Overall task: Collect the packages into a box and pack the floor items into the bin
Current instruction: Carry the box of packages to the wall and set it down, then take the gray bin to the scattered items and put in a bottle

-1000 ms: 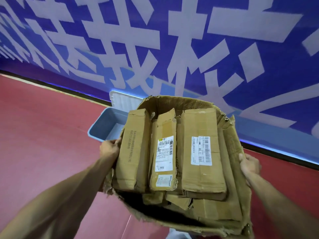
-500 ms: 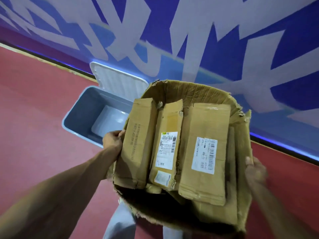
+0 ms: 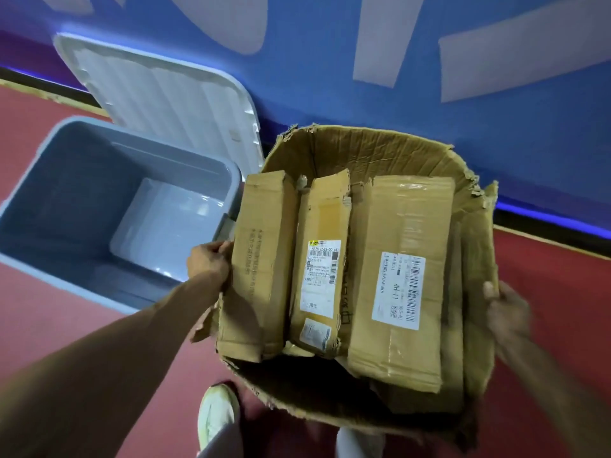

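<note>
A torn, open cardboard box [image 3: 357, 150] hangs above the red floor, carried between both hands. My left hand [image 3: 210, 261] grips its left wall and my right hand [image 3: 506, 312] grips its right wall. Inside lie three long brown packages side by side: a plain one [image 3: 261, 259] on the left, a narrow labelled one [image 3: 322, 259] in the middle, and a wide one [image 3: 401, 276] with a barcode label on the right. Just left of the box stands a grey-blue plastic bin [image 3: 76, 193], open and with nothing visible inside.
The bin's white lid [image 3: 165, 94] leans against the blue wall [image 3: 330, 61] behind it. A dark baseboard runs along the wall's foot. My own shoe [image 3: 216, 414] shows on the red floor [image 3: 49, 325] below the box.
The view has moved closer to the bin and wall and tilted down. The bin now appears much larger and fully open at the left. Both hands keep their hold on the box.
</note>
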Demonstrator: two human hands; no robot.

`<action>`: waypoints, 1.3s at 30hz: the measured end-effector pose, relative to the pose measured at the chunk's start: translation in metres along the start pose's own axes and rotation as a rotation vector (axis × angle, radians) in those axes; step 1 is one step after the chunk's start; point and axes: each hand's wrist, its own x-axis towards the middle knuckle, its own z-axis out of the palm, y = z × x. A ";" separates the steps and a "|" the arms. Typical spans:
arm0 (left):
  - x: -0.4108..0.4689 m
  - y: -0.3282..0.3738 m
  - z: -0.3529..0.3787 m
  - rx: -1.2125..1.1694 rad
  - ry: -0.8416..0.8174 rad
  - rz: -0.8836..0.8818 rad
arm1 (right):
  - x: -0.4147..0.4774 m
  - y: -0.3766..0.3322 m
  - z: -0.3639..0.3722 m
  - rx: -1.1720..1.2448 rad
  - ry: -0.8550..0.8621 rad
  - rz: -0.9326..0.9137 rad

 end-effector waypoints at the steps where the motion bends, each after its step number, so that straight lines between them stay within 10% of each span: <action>1: 0.005 -0.005 0.003 -0.016 0.005 0.001 | 0.006 0.007 0.006 -0.002 -0.005 0.009; 9: -0.039 0.028 -0.030 -0.124 -0.095 -0.062 | 0.000 -0.018 -0.015 -0.161 -0.046 0.073; 22: -0.292 0.149 -0.210 0.036 -0.302 0.160 | -0.214 -0.269 -0.134 -0.307 -0.474 -0.300; 39: -0.438 -0.017 -0.489 -0.279 -0.027 0.006 | -0.528 -0.343 -0.138 -0.508 -0.833 -0.743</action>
